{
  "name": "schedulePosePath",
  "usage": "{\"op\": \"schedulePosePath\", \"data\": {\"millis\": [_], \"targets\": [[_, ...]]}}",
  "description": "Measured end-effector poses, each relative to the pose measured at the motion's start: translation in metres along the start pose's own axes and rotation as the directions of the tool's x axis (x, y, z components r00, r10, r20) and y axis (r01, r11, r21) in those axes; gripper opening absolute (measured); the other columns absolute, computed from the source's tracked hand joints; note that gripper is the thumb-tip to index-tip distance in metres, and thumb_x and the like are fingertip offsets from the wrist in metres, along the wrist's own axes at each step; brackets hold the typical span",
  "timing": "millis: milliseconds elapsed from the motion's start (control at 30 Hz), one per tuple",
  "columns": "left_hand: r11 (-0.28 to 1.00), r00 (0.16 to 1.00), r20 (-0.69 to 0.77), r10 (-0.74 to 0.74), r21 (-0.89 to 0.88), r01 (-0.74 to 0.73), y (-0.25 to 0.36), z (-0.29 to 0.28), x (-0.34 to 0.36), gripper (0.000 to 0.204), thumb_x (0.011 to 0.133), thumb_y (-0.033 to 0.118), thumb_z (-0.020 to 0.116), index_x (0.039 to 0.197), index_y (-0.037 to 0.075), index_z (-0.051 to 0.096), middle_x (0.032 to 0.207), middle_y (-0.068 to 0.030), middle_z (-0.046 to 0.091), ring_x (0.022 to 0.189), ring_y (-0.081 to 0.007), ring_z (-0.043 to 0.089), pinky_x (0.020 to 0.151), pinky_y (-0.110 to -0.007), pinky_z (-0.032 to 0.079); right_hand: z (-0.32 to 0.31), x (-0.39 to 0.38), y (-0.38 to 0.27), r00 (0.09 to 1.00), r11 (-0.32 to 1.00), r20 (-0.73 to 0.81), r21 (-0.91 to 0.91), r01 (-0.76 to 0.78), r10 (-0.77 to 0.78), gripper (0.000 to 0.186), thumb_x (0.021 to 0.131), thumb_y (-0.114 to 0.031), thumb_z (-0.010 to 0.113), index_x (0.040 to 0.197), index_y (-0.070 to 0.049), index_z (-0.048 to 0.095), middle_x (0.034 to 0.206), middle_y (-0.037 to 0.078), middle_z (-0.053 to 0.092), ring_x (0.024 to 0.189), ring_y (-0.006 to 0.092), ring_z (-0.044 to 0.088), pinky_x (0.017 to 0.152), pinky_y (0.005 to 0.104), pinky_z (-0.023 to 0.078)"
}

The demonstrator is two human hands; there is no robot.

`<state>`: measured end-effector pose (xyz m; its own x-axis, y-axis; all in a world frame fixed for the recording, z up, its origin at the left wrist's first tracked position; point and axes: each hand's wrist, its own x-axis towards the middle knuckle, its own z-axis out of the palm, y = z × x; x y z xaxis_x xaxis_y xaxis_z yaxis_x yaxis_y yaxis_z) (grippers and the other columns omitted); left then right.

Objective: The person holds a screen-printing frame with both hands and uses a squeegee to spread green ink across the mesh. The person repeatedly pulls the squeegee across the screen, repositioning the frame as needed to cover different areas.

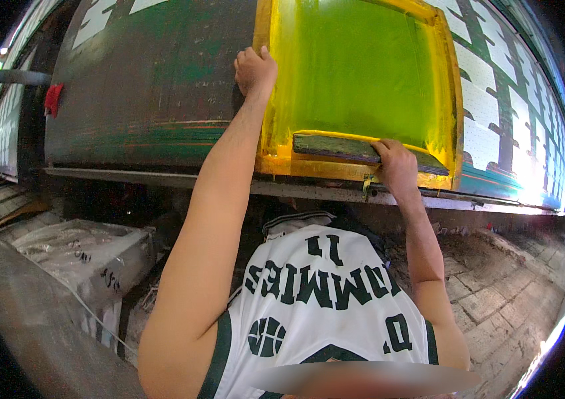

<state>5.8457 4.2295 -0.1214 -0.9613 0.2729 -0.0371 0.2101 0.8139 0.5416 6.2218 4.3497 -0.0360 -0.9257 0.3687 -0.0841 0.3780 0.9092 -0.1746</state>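
Note:
A screen-printing frame (pixel 456 133) with yellow-stained sides and a green mesh (pixel 355 73) lies on a long dark table (pixel 156 86). My left hand (pixel 254 70) is closed on the frame's left side, toward its far end. Along the near inner edge of the frame rests a dark, worn squeegee (pixel 335 147), lying lengthwise from left to right. My right hand (pixel 397 165) grips this squeegee right of its middle, fingers wrapped over the top edge. Part of the squeegee is hidden under that hand.
Pale cut fabric pieces (pixel 478 83) lie in rows on the table right of the frame; more white pieces (pixel 93 20) are at the far left. A metal rail (pixel 129 174) runs along the near edge. A red cloth (pixel 53 100) hangs at left. Plastic-wrapped bundles (pixel 89 253) stand below left.

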Motion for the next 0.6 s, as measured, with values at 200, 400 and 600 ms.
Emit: {"op": "schedulePosePath", "data": {"millis": [200,400,600], "targets": [[1.0,1.0,0.029,-0.011,-0.007,0.011,0.003,-0.002,0.0,0.048,0.111,0.042,0.053,0.13,-0.001,0.065,0.137,-0.0205,0.064,0.133,-0.0384,0.057,0.11,-0.053,0.049,0.005,0.054,0.017,0.998,0.994,-0.028,-0.089,-0.063,0.061,0.034,0.085,-0.008,0.074,0.119,-0.014,0.074,0.111,0.01,0.073,0.11,0.0333,0.072,0.088,0.0467,0.062],[0.999,0.999,-0.022,-0.032,-0.009,0.031,0.006,0.0,0.0,0.047,0.109,0.043,0.056,0.129,0.001,0.066,0.133,-0.0189,0.065,0.13,-0.039,0.058,0.107,-0.055,0.05,0.008,0.177,0.07,1.0,0.982,-0.026,-0.189,-0.012,0.007,0.026,0.091,-0.01,0.069,0.115,-0.015,0.076,0.105,0.015,0.075,0.103,0.0378,0.074,0.086,0.052,0.062],[0.999,1.0,0.005,-0.026,0.025,0.026,0.009,-0.001,0.0,0.048,0.101,0.043,0.07,0.13,0.004,0.067,0.128,-0.0159,0.066,0.127,-0.0375,0.061,0.103,-0.054,0.053,0.009,0.307,0.119,0.999,0.976,-0.031,-0.216,-0.03,0.024,0.031,0.087,-0.012,0.073,0.118,-0.015,0.076,0.109,0.016,0.076,0.104,0.0395,0.075,0.087,0.053,0.062]]}}
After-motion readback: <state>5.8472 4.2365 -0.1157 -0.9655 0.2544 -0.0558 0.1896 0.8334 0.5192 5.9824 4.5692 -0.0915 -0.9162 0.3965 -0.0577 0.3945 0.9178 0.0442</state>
